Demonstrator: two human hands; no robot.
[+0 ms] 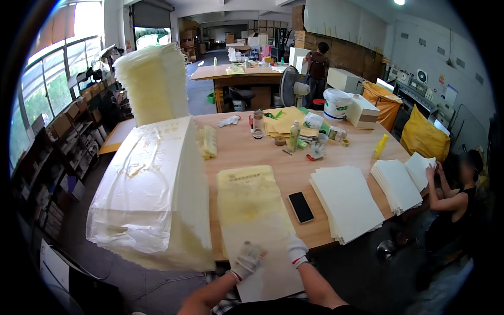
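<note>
A long sheet-like bag, yellowish at its far end and whiter toward me, lies before me and hangs over the table's front edge. My left hand, in a white glove, presses on its near left part. The fingers look curled in and are slightly blurred; something greyish shows at them, too unclear to name. My right hand, gloved too, lies flat along the right edge with fingers stretched out. A black phone rests to the right of the bag. At left stands a tall stack of white bags under clear plastic.
Stacks of white sheets lie on the right, where another person handles a sheet. Toward the back are bottles, a white bucket, yellow sheets and a fan. A second yellowish stack rises behind the left one.
</note>
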